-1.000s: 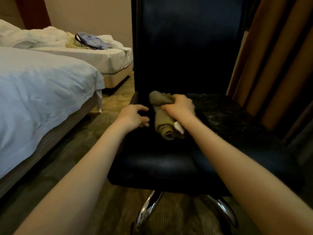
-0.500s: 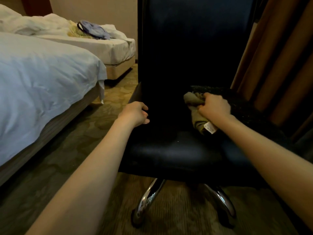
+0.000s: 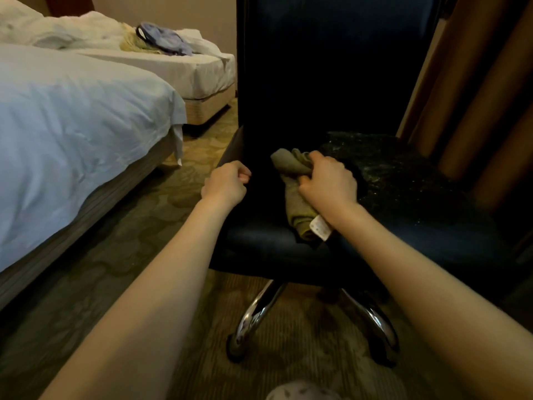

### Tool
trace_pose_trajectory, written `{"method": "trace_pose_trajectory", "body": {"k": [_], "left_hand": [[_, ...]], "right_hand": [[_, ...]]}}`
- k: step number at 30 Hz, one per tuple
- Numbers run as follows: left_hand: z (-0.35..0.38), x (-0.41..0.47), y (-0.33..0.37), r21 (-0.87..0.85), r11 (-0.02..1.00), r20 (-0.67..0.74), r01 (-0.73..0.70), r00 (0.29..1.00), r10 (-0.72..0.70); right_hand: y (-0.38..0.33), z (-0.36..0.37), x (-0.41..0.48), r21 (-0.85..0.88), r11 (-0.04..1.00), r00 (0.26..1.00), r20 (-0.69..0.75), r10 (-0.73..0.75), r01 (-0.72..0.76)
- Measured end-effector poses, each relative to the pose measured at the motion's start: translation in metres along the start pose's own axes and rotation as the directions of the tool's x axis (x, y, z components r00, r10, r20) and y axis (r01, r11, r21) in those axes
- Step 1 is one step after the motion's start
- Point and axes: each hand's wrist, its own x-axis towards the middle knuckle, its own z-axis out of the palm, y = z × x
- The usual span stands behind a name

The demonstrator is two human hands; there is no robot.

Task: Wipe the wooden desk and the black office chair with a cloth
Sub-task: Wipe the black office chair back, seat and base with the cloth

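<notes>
Now right hand [image 3: 327,183] clenches olive cloth [image 3: 295,194] on office chair seat [image 3: 259,249]; left hand [image 3: 226,183], fingers curled, steadies seat edge. Press flat, overlap strokes toward dusty patch beyond right hand.

The black chair's seat [image 3: 259,249] carries an olive cloth [image 3: 294,203], pressed onto it under the closed right hand [image 3: 327,184]. Just right of that grip a dark speckled fabric [image 3: 403,180] lies on the seat. Left of it, the left hand [image 3: 226,183] curls at the seat's edge. The chair stands on patterned carpet [image 3: 173,174].
</notes>
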Motion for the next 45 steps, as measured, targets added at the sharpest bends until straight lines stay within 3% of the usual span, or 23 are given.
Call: {"method": "trace_pose_trajectory", "body": {"k": [5,8,10,13,18,22,25,28,30,34,37,42,45], "left_hand": [[-0.001,-0.005,0.005,-0.071,0.997,0.005,0.005,1.0,-0.005],[-0.003,-0.009,0.003,-0.101,0.995,0.074,-0.006,0.997,0.013],[-0.004,-0.008,0.001,-0.049,0.999,0.091,-0.023,0.995,0.028],[-0.002,-0.011,0.002,0.053,0.999,0.073,0.0,0.997,-0.004],[0.0,-0.011,0.002,0.011,1.0,0.065,0.002,0.998,-0.002],[0.003,-0.013,0.006,0.076,0.997,0.002,-0.009,1.0,0.009],[0.002,-0.017,0.015,0.065,0.996,0.024,0.061,0.998,-0.063],[0.003,-0.022,0.026,0.108,0.993,0.097,0.045,0.994,-0.056],[0.005,-0.025,0.027,0.177,0.984,0.136,-0.003,0.991,-0.021],[0.01,-0.027,0.013,0.198,0.98,0.048,-0.025,0.999,0.015],[0.009,-0.025,0.012,0.205,0.979,0.01,-0.008,1.0,0.006],[0.005,-0.028,0.035,0.305,0.951,0.094,0.047,0.992,-0.08],[0.012,-0.037,0.068,0.41,0.912,0.114,-0.024,0.993,-0.025]], "right_hand": [[0.023,-0.022,-0.005,-0.075,0.995,0.997,-0.047,0.067,-0.07],[-0.013,-0.019,-0.005,0.054,0.995,0.989,-0.117,0.092,-0.087],[-0.045,-0.007,-0.009,0.133,0.989,0.995,-0.07,0.069,-0.059],[-0.061,0.015,-0.025,0.105,0.994,1.0,-0.006,-0.026,0.027],[-0.001,0.002,-0.038,0.082,0.996,0.994,-0.108,0.035,-0.026],[0.058,-0.031,-0.037,-0.017,0.982,0.972,-0.146,0.183,-0.187],[0.064,-0.044,-0.035,0.043,0.972,0.955,-0.181,0.235,-0.231],[0.026,-0.032,-0.027,0.147,0.979,0.972,-0.164,0.168,-0.144],[0.0,-0.015,-0.025,0.12,0.99,0.993,-0.084,0.087,-0.076],[0.012,-0.006,-0.034,0.105,0.994,0.997,-0.065,0.034,-0.027],[0.051,-0.023,-0.034,0.052,0.993,0.99,-0.085,0.113,-0.109],[0.102,-0.054,-0.042,-0.077,0.94,0.934,-0.16,0.318,-0.333],[0.099,-0.059,-0.031,-0.056,0.95,0.938,-0.182,0.294,-0.308]]}}
